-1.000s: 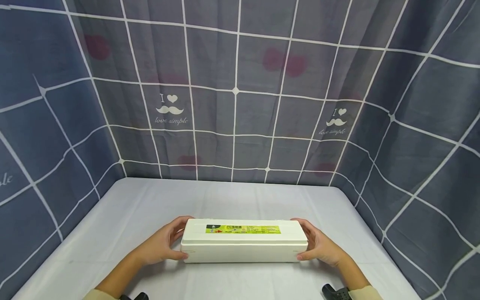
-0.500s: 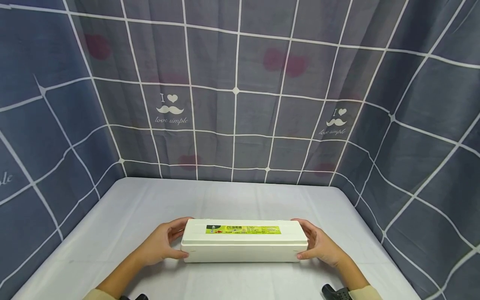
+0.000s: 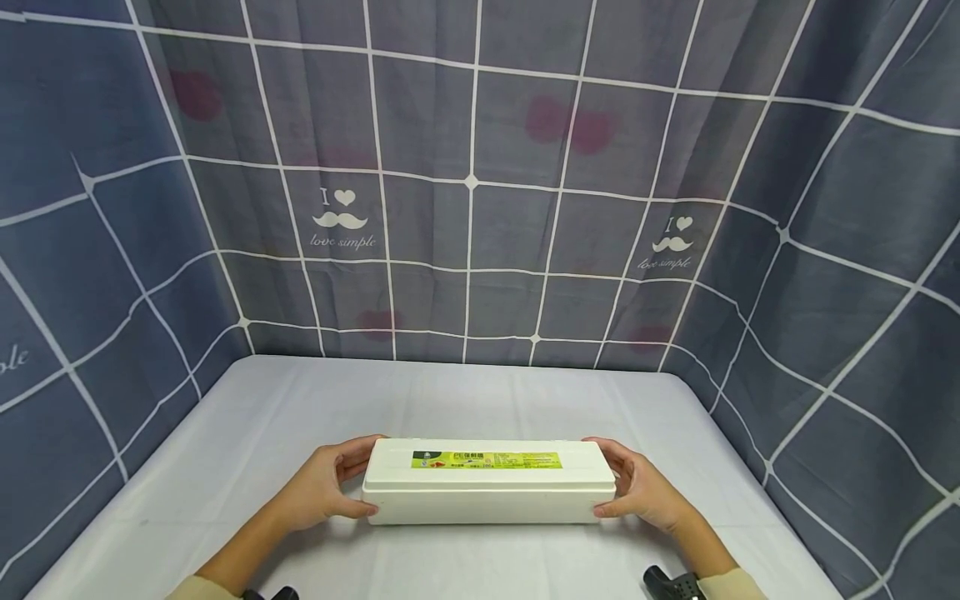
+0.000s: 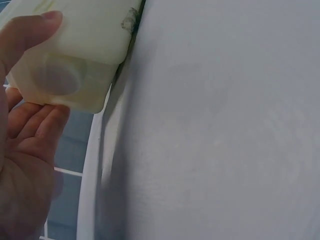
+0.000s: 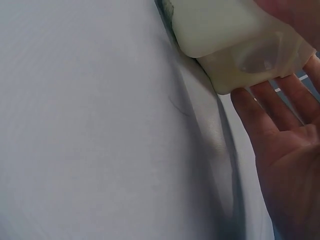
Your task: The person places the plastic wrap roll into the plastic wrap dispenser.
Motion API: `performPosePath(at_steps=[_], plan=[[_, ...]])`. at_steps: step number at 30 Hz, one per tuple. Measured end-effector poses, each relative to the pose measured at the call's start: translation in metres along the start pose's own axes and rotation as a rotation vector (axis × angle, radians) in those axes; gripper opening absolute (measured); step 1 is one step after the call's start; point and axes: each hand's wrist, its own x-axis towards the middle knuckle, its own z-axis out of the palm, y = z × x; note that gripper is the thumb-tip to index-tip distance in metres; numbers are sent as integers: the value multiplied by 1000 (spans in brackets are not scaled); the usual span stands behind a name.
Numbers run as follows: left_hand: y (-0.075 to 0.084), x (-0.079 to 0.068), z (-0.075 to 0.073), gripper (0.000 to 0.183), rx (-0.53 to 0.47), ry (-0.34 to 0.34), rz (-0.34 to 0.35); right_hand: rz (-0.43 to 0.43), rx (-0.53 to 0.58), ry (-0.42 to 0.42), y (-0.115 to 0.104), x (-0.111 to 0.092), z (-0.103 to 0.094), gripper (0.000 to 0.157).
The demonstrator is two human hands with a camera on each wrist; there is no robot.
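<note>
A long white cling film box (image 3: pixel 491 505) with a lid sits on the white table, its long side facing me. A yellow-green label (image 3: pixel 487 460) with printed text runs along the top. My left hand (image 3: pixel 324 490) grips the left end, thumb at the front face and fingers round the back. At the other end, my right hand (image 3: pixel 647 493) holds it the same way. Both wrist views show the box's end as translucent, with a round shape behind it; the fingertips (image 4: pixel 56 112) meet its far edge in the left wrist view. The box's back is hidden.
White cloth covers the table (image 3: pixel 450 400). Grey-blue curtains (image 3: pixel 420 217) with a white grid stand behind it and on both sides. Dark wrist devices (image 3: pixel 671 585) show near the sleeves at the bottom edge.
</note>
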Motion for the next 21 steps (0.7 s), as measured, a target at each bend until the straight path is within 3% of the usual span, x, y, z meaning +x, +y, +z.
performPosePath(at_steps=[5, 16, 21], plan=[[1, 0, 0, 93, -4, 7, -17, -12, 7, -7, 3, 0, -2, 99], [-2, 1, 1, 91, -26, -42, 23, 12, -27, -53, -2, 0, -4, 99], [-2, 1, 0, 91, -37, -60, 40, 12, 3, -78, -5, 1, -4, 86]])
